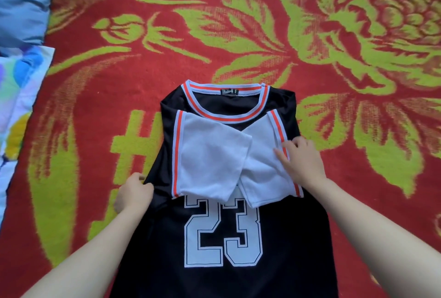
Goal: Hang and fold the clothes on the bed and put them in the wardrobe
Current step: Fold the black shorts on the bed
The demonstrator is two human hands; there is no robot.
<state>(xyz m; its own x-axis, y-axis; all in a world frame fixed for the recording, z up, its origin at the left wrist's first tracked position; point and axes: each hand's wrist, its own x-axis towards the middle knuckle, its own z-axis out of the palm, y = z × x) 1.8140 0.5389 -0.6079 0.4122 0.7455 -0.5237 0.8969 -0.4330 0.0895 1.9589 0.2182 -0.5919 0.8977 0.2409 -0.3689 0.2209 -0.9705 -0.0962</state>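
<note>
A black jersey (222, 281) with a white "23" and an orange-and-white striped collar lies flat on the bed, collar away from me. Its two white sleeves (210, 154) are folded inward and cross over the chest. My left hand (133, 192) pinches the jersey's left side edge near the armhole. My right hand (303, 161) rests palm down on the right folded sleeve, fingers spread over the striped trim.
The bed is covered by a red blanket (167, 42) with a green floral pattern. A blue pillow (21, 4) lies at the far left, with a pale multicoloured cloth (16, 97) below it along the left edge.
</note>
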